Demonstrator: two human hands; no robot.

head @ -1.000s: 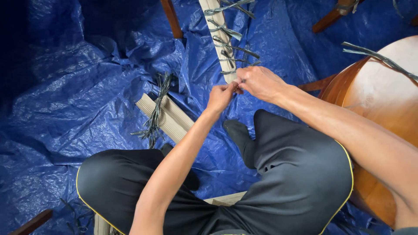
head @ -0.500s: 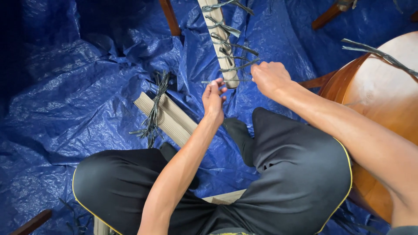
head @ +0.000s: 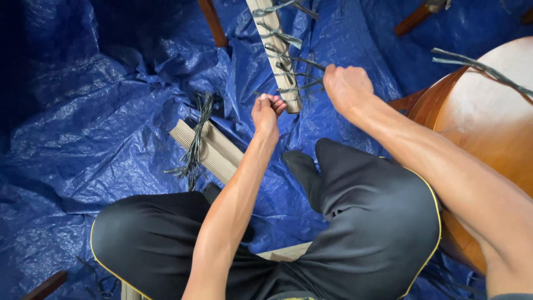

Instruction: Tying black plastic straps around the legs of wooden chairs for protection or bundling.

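A pale wooden slat (head: 276,53) wrapped with several grey-green cord ties (head: 288,72) runs up from between my hands. My left hand (head: 267,110) is clenched on one end of a cord at the slat's lower end. My right hand (head: 347,86) is fisted on the other end, just right of the slat. The cord is stretched taut between the two hands across the slat. I sit cross-legged in black trousers (head: 366,222) on a blue tarp (head: 83,111).
A second bundle of pale slats (head: 214,153) tied with grey cord (head: 195,139) lies by my left knee. A round brown wooden piece (head: 488,128) with loose cords stands at the right. Dark wooden legs (head: 212,22) lie at the tarp's top.
My hands were together at the slat's end. They have drawn apart, the left downward-left and the right to the right, pulling the cord tight.
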